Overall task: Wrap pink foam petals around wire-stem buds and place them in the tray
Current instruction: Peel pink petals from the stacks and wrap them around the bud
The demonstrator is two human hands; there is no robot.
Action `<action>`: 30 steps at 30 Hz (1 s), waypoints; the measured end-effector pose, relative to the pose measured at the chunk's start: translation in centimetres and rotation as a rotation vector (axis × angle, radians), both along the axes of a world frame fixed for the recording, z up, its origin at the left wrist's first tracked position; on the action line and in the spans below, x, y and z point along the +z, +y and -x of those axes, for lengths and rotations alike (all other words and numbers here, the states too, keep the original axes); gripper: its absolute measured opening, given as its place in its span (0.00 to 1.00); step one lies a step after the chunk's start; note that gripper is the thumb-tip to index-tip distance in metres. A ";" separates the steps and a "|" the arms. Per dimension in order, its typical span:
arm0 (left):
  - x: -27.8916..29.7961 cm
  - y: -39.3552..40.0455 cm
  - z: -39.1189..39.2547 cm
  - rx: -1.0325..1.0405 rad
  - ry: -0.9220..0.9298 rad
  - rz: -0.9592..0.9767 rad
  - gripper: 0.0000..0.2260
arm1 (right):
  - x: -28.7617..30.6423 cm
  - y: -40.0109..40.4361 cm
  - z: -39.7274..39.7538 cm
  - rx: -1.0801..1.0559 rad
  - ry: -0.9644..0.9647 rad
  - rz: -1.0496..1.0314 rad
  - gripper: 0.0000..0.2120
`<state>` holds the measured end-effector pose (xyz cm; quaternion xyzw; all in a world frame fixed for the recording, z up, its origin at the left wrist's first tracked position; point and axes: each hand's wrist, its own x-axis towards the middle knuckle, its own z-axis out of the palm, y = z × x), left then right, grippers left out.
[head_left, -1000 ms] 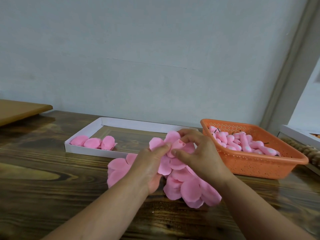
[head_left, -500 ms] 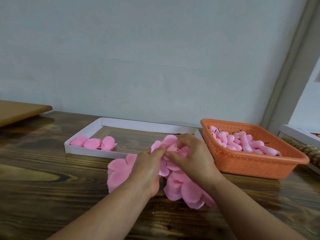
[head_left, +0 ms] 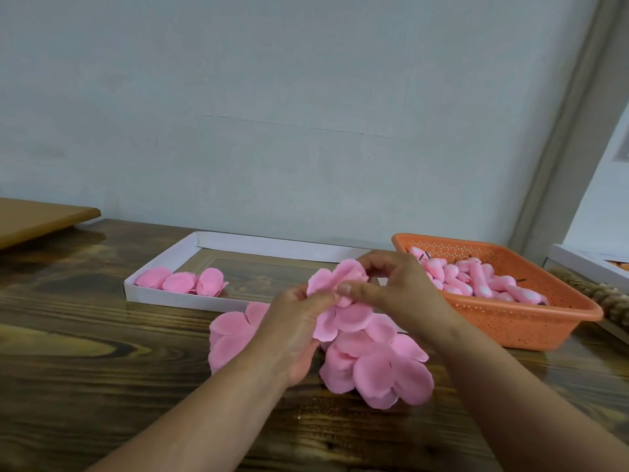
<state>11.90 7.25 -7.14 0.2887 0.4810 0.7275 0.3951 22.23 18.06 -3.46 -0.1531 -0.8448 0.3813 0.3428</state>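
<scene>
The pink foam petal piece (head_left: 335, 284) is held up just above the loose petal pile (head_left: 371, 362), which serves as the landmark here. The left hand (head_left: 292, 332) pinches the piece's lower edge from the left, and the right hand (head_left: 394, 287) pinches its upper fold from the right; both grips are clamped on the foam. No wire stem or bud core shows between the fingers, so whether one is already inside cannot be told.

To do this step well, it seems best to keep the left pinch steady at the base while the right thumb rolls each lobe snugly round, overlapping the edges so the wrap does not spring open.

Behind and left of the pile lies the white cardboard tray (head_left: 163, 291), with three finished pink buds (head_left: 183, 282) at its left end. Right of the pile stands the orange perforated basket (head_left: 531, 321), filled with wire-stem buds (head_left: 476, 277). All of it rests on the dark wooden worktop (head_left: 85, 369).

No brand, label or writing is readable anywhere.
</scene>
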 end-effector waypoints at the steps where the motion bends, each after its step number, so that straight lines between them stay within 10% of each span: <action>1: 0.0 0.0 0.0 0.003 -0.005 -0.001 0.08 | 0.1 0.2 -0.1 0.010 -0.015 -0.013 0.07; 30: -0.1 0.2 -0.6 0.216 0.158 0.173 0.11 | -1.6 -1.2 -0.6 0.061 -0.020 -0.091 0.11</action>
